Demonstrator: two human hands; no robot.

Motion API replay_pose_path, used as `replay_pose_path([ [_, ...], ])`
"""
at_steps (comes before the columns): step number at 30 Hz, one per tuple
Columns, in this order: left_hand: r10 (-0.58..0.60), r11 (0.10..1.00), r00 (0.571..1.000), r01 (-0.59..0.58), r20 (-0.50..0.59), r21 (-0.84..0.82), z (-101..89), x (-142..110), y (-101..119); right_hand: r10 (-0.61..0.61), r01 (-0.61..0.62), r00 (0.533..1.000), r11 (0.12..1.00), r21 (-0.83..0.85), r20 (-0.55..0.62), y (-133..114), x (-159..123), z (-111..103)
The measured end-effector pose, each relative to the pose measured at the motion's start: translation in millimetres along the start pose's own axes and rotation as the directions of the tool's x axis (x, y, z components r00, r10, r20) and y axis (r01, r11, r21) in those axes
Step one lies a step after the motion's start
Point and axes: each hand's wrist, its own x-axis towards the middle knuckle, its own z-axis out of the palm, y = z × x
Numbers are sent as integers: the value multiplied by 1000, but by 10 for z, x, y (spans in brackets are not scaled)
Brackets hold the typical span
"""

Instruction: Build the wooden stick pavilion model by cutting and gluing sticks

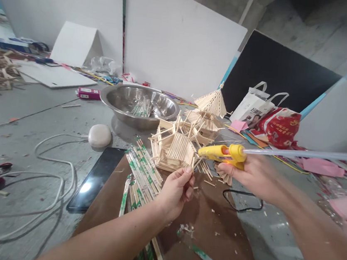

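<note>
My left hand (176,191) is closed in a pinch at the near right corner of a small pavilion-like model (180,147) built of wooden chopsticks. A short piece of chopstick (193,162) stands up from the fingertips, close against the model. In my right hand (248,174) is a yellow hot glue gun (221,153), its nozzle pointing left at the model's right side. A long translucent glue stick (302,154) sticks out of its back. Behind stands another chopstick structure with a pointed roof (213,102). Wrapped chopsticks (146,166) lie left of my left hand.
A brown board (212,226) lies under my hands, with scraps on it. Around it are a phone (95,179), a white round device (99,135) with a cable, a steel basin (115,113) and a black cord loop (241,208). Bags (279,125) stand at back right.
</note>
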Motion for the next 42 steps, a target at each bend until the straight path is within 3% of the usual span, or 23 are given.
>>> replay_pose_path([
  [26, 14, 1000, 1000, -14, 9, 9, -19, 37, 19, -43, 48, 998, 992, -119, 46, -101, 32, -59],
  [36, -16, 1000, 999, 16, -28, 8, -3, 59, 54, -38, 37, 999, 999, -40, -21, -96, -18, -96],
  [42, -18, 1000, 1000, 18, -3, 0, -10, 61, 50, 19, -16, 999, 995, 97, -26, 10, -46, -49],
])
